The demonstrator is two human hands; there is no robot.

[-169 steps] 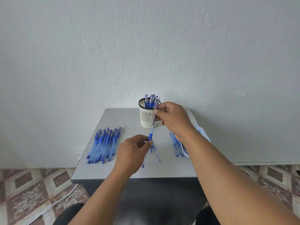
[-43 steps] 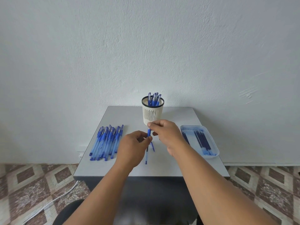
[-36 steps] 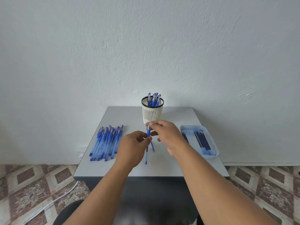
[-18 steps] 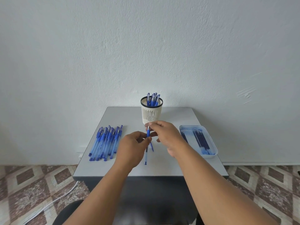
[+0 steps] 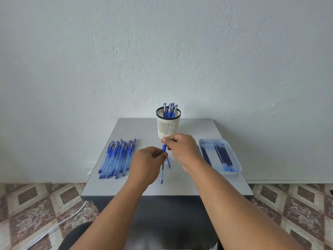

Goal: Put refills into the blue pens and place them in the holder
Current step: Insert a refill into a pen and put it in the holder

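Note:
I hold one blue pen (image 5: pixel 162 170) upright over the middle of the grey table (image 5: pixel 182 186). My left hand (image 5: pixel 146 166) grips its barrel. My right hand (image 5: pixel 182 150) pinches its top end, just in front of the holder's base. The white slotted holder (image 5: pixel 168 125) with a dark rim stands at the back centre, with several blue pens (image 5: pixel 170 110) in it. A blue pen cap (image 5: pixel 168 162) lies on the table under my hands. A row of several blue pens (image 5: pixel 117 157) lies at the left.
A pale blue tray (image 5: pixel 232 170) at the right edge holds several dark refills (image 5: pixel 223 155); more refills (image 5: pixel 205 156) lie just left of it. A white wall rises right behind the table. Patterned floor tiles and a white cable (image 5: pixel 59 224) lie below at the left.
Over the last second my hands stayed nearly still on the pen, the right fingers shifting slightly at its top. Earlier, the right hand held the pen's upper end high beside the holder.

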